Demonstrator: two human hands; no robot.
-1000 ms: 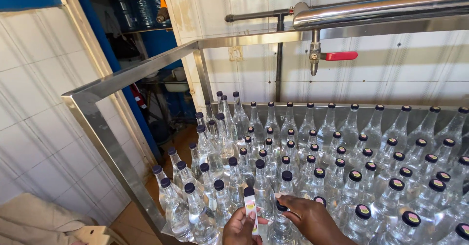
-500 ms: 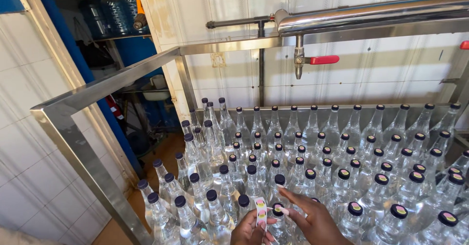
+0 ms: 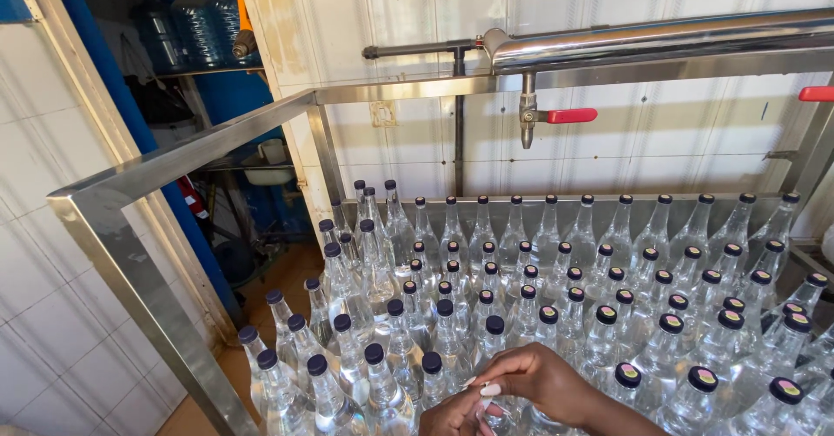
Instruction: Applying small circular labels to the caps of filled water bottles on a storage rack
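- Our right hand (image 3: 543, 382) pinches something tiny at our left hand (image 3: 456, 417); the left fingers' state we cannot tell.
- The sticker strip (image 3: 483, 410) looks flimsy; we'd pinch its edge.

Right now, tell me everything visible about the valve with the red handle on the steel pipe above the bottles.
The valve is a small metal tap hanging from the underside of a shiny horizontal steel pipe near its left end. Its body looks like dull silver metal, ending in a short spout that points straight down. A flat red lever handle sticks out horizontally to the right. It hangs in front of the white tiled wall, above the back rows of capped clear bottles. Nothing touches it, and no water is seen running.
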